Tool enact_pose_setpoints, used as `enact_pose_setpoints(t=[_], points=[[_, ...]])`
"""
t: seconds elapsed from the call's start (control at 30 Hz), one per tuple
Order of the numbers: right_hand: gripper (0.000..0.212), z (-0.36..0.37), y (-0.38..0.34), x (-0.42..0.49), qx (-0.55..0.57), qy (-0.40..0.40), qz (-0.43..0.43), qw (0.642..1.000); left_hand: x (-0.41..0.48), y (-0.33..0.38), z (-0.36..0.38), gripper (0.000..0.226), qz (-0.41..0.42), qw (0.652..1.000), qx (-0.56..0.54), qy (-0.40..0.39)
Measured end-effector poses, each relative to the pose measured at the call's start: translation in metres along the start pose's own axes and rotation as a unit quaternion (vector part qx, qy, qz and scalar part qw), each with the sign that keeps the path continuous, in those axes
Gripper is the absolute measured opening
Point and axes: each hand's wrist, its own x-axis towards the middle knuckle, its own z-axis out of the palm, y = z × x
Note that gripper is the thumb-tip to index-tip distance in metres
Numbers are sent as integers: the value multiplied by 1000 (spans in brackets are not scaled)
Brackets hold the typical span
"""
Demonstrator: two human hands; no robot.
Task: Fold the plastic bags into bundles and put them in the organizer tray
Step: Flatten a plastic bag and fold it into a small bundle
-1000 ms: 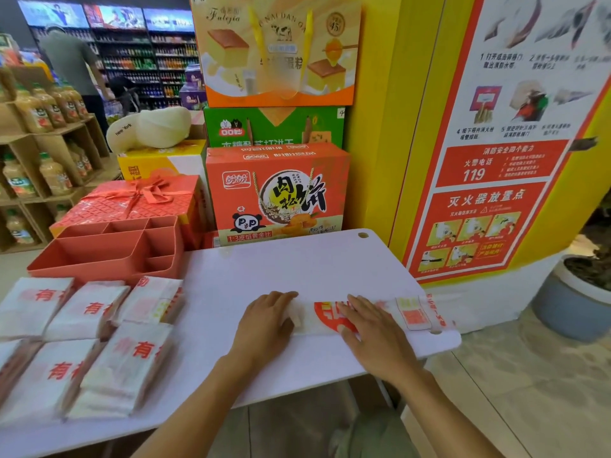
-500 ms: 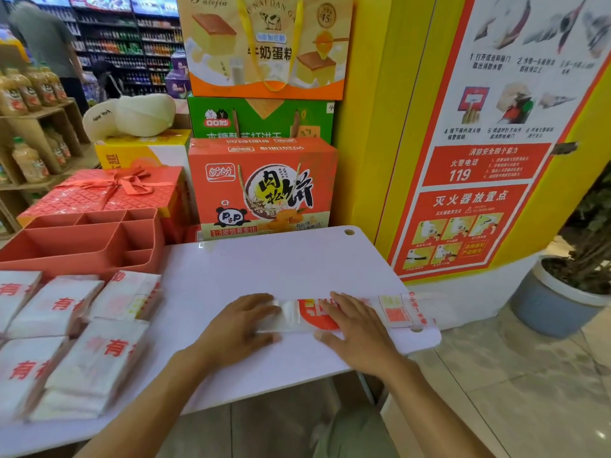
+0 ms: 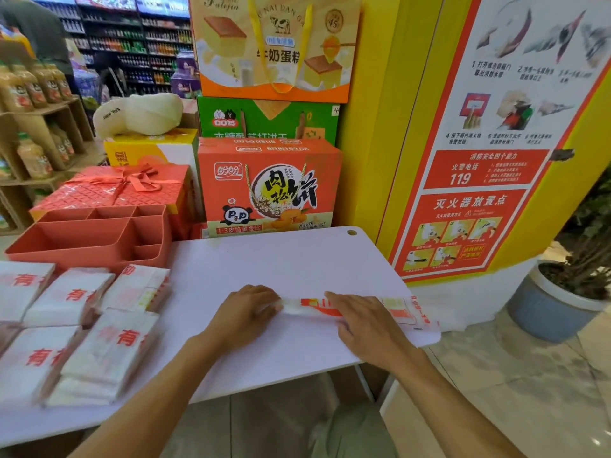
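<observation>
Left hand [image 3: 245, 311] is pressing, fingers relaxed, on the folded plastic bag [image 3: 305, 307]; right hand [image 3: 361, 321] is lying flat-fingered across its middle.

White table [image 3: 281, 259] w/ red organizer tray [image 3: 82, 249] back-left, folded bag bundles [image 3: 109, 352] left, bag strip [image 3: 401, 312] front-right.

My left hand [image 3: 246, 312] presses the left end of the plastic bag [image 3: 305, 308], my right hand [image 3: 360, 320] lies flat on its middle. The bag is folded into a narrow strip, running left-right on the white table [image 3: 281, 259] and reaching its right edge. Folded bundles [image 3: 109, 345] sit near left, organizer tray [image 3: 66, 256] far left behind them.
</observation>
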Motion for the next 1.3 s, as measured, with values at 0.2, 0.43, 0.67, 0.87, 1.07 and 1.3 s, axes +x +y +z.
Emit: enact_pose_setpoints(t=[0.2, 0.43, 0.67, 0.87, 1.07, 1.3], points=[[37, -7, -8, 0, 88, 49, 99, 990, -10, -2, -9, 47, 11, 997, -29, -76], [14, -25, -13, 16, 131, 143, 81, 978, -14, 5, -34, 34, -8, 979, -191, 72], [14, -58, -23, 66, -6, 351, 22, 936, -10, 34, -87, 16, -73, 862, -484, 132], [34, -91, -43, 111, 119, 368, 18, 922, -20, 49, -112, 35, 82, 932, -288, 205], [40, -57, -44, 141, 301, 206, -59, 929, -44, 32, -83, 36, 156, 965, -58, 203], [45, 32, -25, 133, 120, -88, -123, 981, -86, 9, -15, 51, 121, 992, 14, 33]])
